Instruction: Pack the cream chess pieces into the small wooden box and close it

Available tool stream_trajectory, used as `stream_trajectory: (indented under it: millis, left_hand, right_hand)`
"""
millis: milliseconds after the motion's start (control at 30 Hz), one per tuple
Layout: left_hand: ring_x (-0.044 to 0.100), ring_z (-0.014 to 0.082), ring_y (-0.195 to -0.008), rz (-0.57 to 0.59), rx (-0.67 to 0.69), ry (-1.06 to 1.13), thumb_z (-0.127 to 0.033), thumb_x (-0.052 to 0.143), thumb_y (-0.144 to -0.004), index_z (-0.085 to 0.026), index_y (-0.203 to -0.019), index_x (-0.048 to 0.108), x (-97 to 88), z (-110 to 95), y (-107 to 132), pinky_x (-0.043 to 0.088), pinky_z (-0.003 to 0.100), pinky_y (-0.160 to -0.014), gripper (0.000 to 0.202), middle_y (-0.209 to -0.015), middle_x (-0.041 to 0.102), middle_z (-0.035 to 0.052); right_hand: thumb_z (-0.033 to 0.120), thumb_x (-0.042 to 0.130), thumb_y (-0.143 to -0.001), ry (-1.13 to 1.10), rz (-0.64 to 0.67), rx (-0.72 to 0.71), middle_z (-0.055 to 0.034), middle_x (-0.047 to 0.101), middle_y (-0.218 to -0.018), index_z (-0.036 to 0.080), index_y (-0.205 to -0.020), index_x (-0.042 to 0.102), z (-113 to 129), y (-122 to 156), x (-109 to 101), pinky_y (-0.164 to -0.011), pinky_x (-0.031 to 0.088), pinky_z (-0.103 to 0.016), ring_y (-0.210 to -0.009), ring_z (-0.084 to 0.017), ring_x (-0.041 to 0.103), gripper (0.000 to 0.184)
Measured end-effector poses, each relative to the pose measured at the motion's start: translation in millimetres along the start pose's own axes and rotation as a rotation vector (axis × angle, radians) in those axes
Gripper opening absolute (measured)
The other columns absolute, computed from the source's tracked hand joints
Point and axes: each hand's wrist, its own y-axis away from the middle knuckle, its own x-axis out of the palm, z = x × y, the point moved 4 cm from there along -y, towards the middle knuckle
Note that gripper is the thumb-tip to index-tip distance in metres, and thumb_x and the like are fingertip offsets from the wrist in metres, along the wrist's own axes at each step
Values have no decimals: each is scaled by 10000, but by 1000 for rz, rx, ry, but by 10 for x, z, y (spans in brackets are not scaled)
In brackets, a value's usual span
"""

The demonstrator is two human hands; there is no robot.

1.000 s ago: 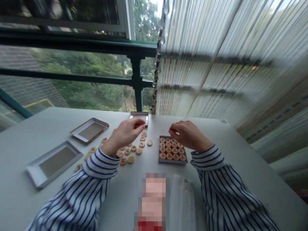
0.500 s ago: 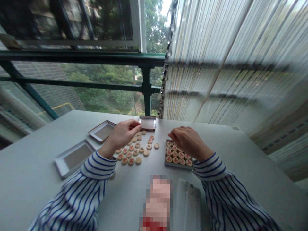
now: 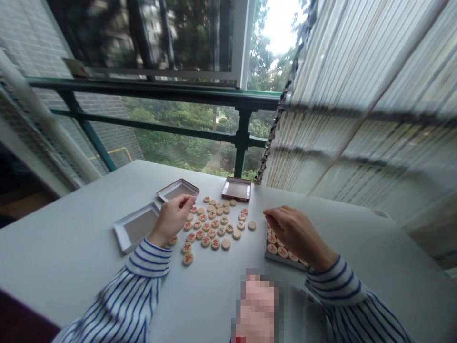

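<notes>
Round wooden Chinese chess pieces [image 3: 214,223] lie loosely over the white table between my hands. Some show red or black characters, others a plain side. My left hand [image 3: 172,219] hovers at the left edge of these pieces, thumb and fingertips pressed together; anything in the pinch is hidden. My right hand [image 3: 295,233] is over a shallow box [image 3: 285,261] of pieces packed in rows, with red characters visible on the front row. Its fingers are curled and point left, and it covers most of the box. Whether it holds a piece cannot be made out.
Two shallow trays, one grey-white [image 3: 118,234] and one brown-edged [image 3: 167,194], lie left of the pieces. Another shallow tray [image 3: 236,188] is at the back. A clear plastic item [image 3: 303,314] and a blurred-out pink item [image 3: 259,300] lie in front. Window railing borders the far side.
The view has turned left, so the table appears further right. My left hand has drawn back leftward off the pieces, uncovering more of them. My right hand sits lower over the box, covering more.
</notes>
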Motion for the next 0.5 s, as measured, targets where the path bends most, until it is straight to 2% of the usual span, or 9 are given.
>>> stream_trajectory:
  millis: [167,300,500]
  left_hand:
    - [606,180,-820,46,23,-89,-364,439,-807,-150,-916,615,-60,105,67,465,287,-745,297,-908,660,68]
    - [604,190,-832,96,32,-167,-343,457,-796,-159,-904,627,-85,160,93,462,314,-775,273,-900,661,70]
    - [574,195,-950,211,77,-172,-264,484,-774,-172,-991,618,29,225,125,424,326,-873,271,-1003,647,67]
  right_hand:
    - [226,386,-876,-64,18,-6,-71,640,-851,173,-981,604,108,-33,109,-688,425,-276,-775,-161,564,247]
    - [238,386,-876,-98,42,-40,-70,642,-838,184,-962,605,246,-169,159,-691,424,-276,-776,-164,567,242]
    - [226,409,-860,-113,96,-109,-48,641,-828,195,-920,607,543,-490,279,-677,403,-250,-760,-149,563,209]
